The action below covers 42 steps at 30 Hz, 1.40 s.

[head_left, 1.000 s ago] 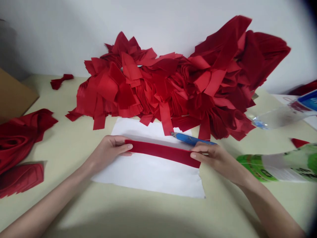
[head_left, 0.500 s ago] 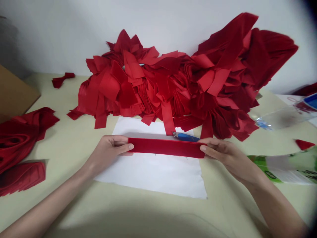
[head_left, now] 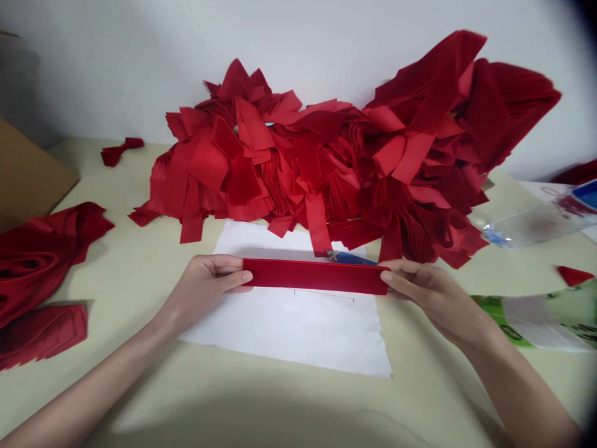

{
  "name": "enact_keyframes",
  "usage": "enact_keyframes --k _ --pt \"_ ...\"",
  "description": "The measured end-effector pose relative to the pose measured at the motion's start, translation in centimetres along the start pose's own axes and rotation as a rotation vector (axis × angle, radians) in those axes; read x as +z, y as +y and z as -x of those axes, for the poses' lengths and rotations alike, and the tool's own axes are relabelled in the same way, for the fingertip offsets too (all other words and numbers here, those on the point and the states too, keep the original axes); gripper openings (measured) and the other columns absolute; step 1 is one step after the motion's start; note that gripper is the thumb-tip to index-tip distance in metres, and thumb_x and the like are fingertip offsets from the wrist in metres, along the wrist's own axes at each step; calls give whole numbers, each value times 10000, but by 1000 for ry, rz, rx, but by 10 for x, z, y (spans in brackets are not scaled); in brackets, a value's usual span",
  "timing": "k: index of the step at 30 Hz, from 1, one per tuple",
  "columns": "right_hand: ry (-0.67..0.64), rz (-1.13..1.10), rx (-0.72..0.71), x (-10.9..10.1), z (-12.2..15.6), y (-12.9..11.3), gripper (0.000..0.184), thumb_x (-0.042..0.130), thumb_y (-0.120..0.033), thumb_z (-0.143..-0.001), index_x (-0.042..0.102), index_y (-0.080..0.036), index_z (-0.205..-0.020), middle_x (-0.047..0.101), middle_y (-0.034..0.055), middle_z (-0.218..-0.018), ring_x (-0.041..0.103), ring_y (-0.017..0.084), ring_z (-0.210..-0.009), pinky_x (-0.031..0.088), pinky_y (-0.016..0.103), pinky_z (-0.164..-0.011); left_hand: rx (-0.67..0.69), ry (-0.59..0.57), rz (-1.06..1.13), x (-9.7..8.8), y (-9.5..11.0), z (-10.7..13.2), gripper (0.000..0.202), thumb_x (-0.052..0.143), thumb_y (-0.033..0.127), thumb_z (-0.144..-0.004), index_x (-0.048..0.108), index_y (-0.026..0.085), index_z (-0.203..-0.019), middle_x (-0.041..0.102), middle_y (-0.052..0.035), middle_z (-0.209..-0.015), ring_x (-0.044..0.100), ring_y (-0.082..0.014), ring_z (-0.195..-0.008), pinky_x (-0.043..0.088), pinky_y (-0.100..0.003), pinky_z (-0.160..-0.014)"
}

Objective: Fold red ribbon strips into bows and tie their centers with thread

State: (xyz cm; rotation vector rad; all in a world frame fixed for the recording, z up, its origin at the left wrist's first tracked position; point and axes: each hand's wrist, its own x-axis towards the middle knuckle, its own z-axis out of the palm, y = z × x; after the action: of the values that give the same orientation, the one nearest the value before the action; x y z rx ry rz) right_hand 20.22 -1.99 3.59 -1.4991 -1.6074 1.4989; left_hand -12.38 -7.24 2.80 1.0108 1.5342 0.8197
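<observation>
A red fabric strip point(head_left: 312, 276), velvety and stretched straight, spans the space between my two hands. My left hand point(head_left: 217, 275) pinches its left end, thumb in front and fingers behind. At the other end, my right hand point(head_left: 410, 281) grips it the same way. Below the strip lies a sheet of white paper point(head_left: 289, 336) with a thin dark line marked on it. A blue pen-like tool point(head_left: 352, 257) with a metal tip lies just behind the strip, partly hidden by it.
A large heap of red fabric strips point(head_left: 280, 168) stands against the wall. More folded red fabric point(head_left: 41, 261) and a cardboard box point(head_left: 32, 168) are at the left. To the right lie a green and white plastic packet point(head_left: 532, 320) and a clear bag point(head_left: 532, 224).
The strip's right end has risen slightly with my right hand, showing more of the line on the paper. Both hands keep their grip. The view has shifted a little.
</observation>
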Motion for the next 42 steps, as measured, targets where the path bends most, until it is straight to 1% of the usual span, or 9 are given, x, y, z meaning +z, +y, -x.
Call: enact_keyframes --k 6,12,16,22,28,33,37,39,42 --pt "55 81 -11 -1 -2 3 265 613 -455 -779 631 -191 -770 581 13 -754 528 136 -697 461 260 -659 -34 7 62 -2 -7 -3 195 689 326 -720 603 183 -620 434 71 -554 525 -66 -555 497 -189 -675" --pt "90 37 -8 -1 -3 4 288 660 -473 -727 631 -186 -718 568 8 -724 512 121 -669 453 240 -634 -16 10 6 1 -2 -1 231 668 303 -735 566 168 -577 400 74 -533 427 -38 -474 431 -145 -512" --pt "123 -32 -13 -1 -3 5 287 692 -456 -699 638 -175 -688 563 9 -694 506 115 -650 457 241 -628 8 30 -32 1 -1 0 247 672 278 -725 544 164 -547 406 75 -512 418 -39 -470 394 -142 -476" --pt "179 -110 -34 2 -4 8 236 714 -400 -689 640 -176 -697 590 -2 -673 533 107 -625 460 232 -611 19 66 -70 0 -3 -1 164 696 281 -698 633 177 -588 564 38 -569 537 -83 -566 417 -160 -493" --pt "229 -98 -79 21 -4 9 266 642 -414 -753 527 -185 -684 574 -26 -590 559 101 -549 464 225 -575 34 97 35 -11 -6 -7 68 748 237 -649 698 198 -674 669 23 -670 630 -103 -633 514 -175 -607" --pt "262 34 -98 40 5 0 268 543 -395 -810 410 -209 -671 439 -76 -409 376 65 -341 301 195 -378 41 76 130 -25 -7 -13 118 778 247 -625 681 188 -658 649 37 -655 653 -108 -639 555 -205 -672" --pt "313 34 -154 49 9 -2 259 527 -388 -812 392 -215 -675 326 -105 -399 274 48 -328 213 187 -349 -7 27 169 -32 -6 -16 118 772 230 -638 681 169 -682 632 51 -645 646 -95 -642 565 -221 -727" --pt "245 47 -120 51 7 2 256 512 -410 -824 398 -214 -704 332 -105 -404 292 52 -330 209 184 -348 -41 -22 197 -40 -4 -17 98 763 180 -640 675 159 -676 622 55 -610 635 -86 -618 565 -219 -722" --pt "13 114 -43 50 3 6 253 448 -449 -866 442 -204 -803 367 -104 -404 336 62 -322 247 188 -352 -63 -65 225 -58 3 -18 105 756 109 -610 670 152 -655 629 46 -568 604 -71 -518 547 -180 -596"
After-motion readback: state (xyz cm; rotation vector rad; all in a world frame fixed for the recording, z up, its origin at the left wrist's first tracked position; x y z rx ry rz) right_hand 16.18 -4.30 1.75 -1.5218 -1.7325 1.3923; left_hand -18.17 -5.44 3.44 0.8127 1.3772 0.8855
